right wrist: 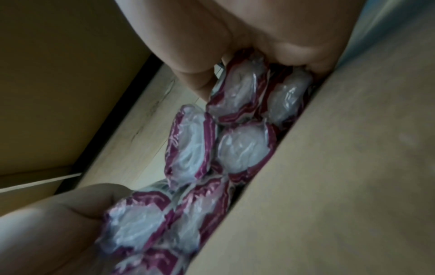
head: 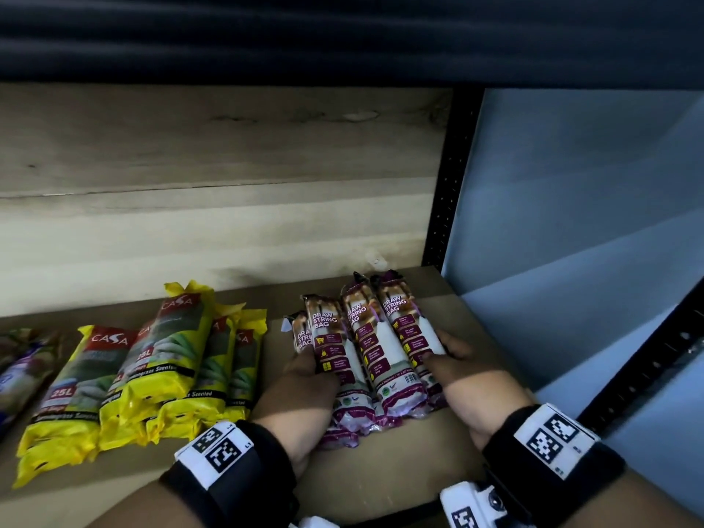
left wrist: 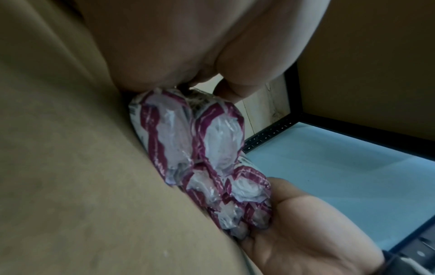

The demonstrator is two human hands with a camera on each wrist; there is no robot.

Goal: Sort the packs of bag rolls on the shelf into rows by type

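Several purple-and-white "Draw String Bag" packs [head: 365, 352] lie bunched lengthwise, some stacked on others, at the right of the brown shelf board [head: 400, 474]. My left hand [head: 304, 375] grips the bunch's left side with the thumb over a top pack. My right hand [head: 449, 367] clasps the right side, thumb on the rightmost pack. In the left wrist view the pack ends [left wrist: 188, 141] sit between my left hand [left wrist: 188, 55] and my right palm [left wrist: 301, 223]. The right wrist view shows the pack ends [right wrist: 237, 147] under my right hand [right wrist: 235, 46], with my left hand [right wrist: 47, 227] opposite.
Yellow CASA 25L packs [head: 152, 371] lie piled just left of my left hand. Blue-purple packs [head: 15, 371] lie at the far left edge. A black perforated upright [head: 445, 192] and a pale blue wall [head: 571, 207] close the right side. A wooden back panel [head: 209, 165] stands behind.
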